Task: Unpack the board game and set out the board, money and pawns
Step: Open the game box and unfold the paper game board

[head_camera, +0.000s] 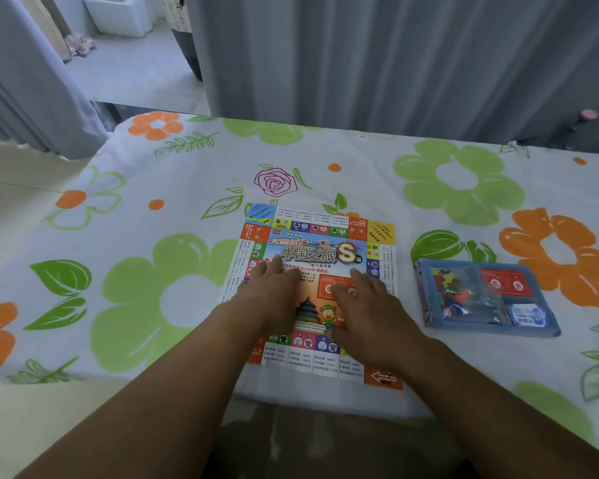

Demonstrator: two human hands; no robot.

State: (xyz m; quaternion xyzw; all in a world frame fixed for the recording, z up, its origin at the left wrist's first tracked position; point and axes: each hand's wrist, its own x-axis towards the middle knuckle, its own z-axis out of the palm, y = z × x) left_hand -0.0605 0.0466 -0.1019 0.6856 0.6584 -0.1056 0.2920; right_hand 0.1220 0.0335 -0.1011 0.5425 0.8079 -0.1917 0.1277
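1. Left hand (pixel 274 288) — palm down, fingers together and extended, lying flat on the left-centre of the board. It grasps nothing.
2. Right hand (pixel 363 302) — palm down, fingers extended and slightly spread, lying flat on the right-centre of the board. It also grasps nothing.
3. Square, brightly printed paper game board (pixel 317 257) — unfolded and spread flat under both hands, near the front edge of the table. Coloured property squares run round its border; an orange corner square with an arrow sits at the near right.
4. Shallow blue plastic box tray (pixel 484 299) — lies well apart from the board, to its right, slightly skewed. One compartment holds a heap of small multicoloured plastic pieces; a red card deck occupies the far right compartment and a blue-and-white deck the near right one.
5. White tablecloth with large green and orange flowers (pixel 142 292) — covers the table beneath the board and tray.
6. Grey pleated curtain (pixel 377 60) — hangs just behind the table's far edge.
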